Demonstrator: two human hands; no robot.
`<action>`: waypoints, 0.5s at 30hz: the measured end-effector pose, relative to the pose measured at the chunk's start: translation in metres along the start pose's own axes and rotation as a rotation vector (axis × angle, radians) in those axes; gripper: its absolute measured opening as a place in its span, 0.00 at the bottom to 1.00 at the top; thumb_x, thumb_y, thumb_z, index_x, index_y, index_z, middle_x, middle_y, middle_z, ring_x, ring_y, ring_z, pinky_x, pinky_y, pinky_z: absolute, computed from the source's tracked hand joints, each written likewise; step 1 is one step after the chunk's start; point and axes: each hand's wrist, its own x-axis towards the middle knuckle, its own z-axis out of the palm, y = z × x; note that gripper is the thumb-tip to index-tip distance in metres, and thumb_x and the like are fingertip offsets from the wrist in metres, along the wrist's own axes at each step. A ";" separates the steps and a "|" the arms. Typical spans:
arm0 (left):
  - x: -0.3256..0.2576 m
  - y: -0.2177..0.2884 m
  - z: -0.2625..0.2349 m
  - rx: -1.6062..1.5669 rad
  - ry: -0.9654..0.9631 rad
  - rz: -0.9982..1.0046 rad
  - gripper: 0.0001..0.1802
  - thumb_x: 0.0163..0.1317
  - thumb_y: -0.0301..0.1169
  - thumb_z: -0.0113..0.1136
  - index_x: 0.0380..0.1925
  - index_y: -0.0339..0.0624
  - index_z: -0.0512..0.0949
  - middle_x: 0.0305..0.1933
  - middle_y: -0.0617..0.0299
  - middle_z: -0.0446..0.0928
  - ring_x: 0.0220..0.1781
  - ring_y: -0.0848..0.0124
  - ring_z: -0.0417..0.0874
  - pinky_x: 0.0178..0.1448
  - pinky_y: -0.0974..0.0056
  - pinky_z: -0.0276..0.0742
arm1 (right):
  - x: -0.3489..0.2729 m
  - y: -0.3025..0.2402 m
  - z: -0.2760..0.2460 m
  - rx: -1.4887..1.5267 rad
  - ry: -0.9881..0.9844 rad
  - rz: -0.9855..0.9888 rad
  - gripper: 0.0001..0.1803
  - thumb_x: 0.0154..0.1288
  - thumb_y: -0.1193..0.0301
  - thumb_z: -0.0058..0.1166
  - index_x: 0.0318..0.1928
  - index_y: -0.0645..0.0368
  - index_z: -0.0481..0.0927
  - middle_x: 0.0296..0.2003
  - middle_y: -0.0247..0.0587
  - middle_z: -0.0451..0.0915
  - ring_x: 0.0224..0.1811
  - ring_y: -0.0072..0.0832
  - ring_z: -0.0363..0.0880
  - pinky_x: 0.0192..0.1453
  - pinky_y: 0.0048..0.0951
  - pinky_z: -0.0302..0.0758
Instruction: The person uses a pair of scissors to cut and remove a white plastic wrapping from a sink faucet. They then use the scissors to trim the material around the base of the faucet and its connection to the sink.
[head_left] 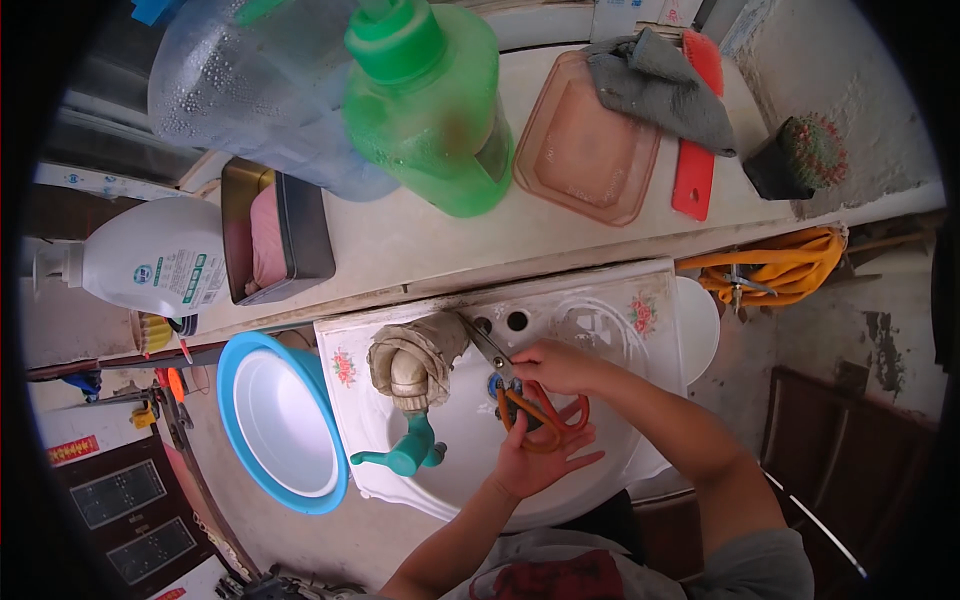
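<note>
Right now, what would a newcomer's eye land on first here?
The green bottle looms largest, on the shelf at the top. Below it, over the white sink, both hands meet on orange-handled scissors: the right hand above, the left hand beneath. A cloth-wrapped tap sits just left, and a blue basin further left.

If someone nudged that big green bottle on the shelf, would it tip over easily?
Probably not easily: the green bottle looks squat, with a wide base on the flat shelf. Its smooth plastic may be slippery when wet. It looks partly filled, so likely fairly heavy.
</note>
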 end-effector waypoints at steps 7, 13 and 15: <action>-0.003 0.027 -0.023 0.227 -0.090 0.172 0.46 0.48 0.56 0.54 0.65 0.46 0.53 0.65 0.56 0.58 0.66 0.62 0.59 0.69 0.43 0.47 | -0.023 -0.044 -0.016 -0.165 -0.089 -0.048 0.23 0.63 0.69 0.42 0.60 0.52 0.67 0.18 0.39 0.77 0.21 0.30 0.77 0.31 0.32 0.73; 0.032 0.025 0.032 0.134 -0.008 0.393 0.30 0.52 0.49 0.53 0.53 0.50 0.64 0.49 0.66 0.67 0.54 0.71 0.65 0.46 0.64 0.66 | 0.015 -0.045 -0.042 -0.277 -0.188 -0.072 0.31 0.62 0.72 0.40 0.67 0.43 0.55 0.21 0.40 0.77 0.21 0.27 0.76 0.28 0.28 0.74; 0.044 0.022 0.035 -0.020 -0.017 0.421 0.29 0.53 0.51 0.52 0.52 0.51 0.63 0.46 0.67 0.66 0.50 0.73 0.65 0.44 0.65 0.65 | 0.028 -0.052 -0.050 -0.217 -0.309 0.003 0.31 0.62 0.71 0.38 0.67 0.45 0.55 0.22 0.42 0.77 0.22 0.28 0.76 0.24 0.29 0.77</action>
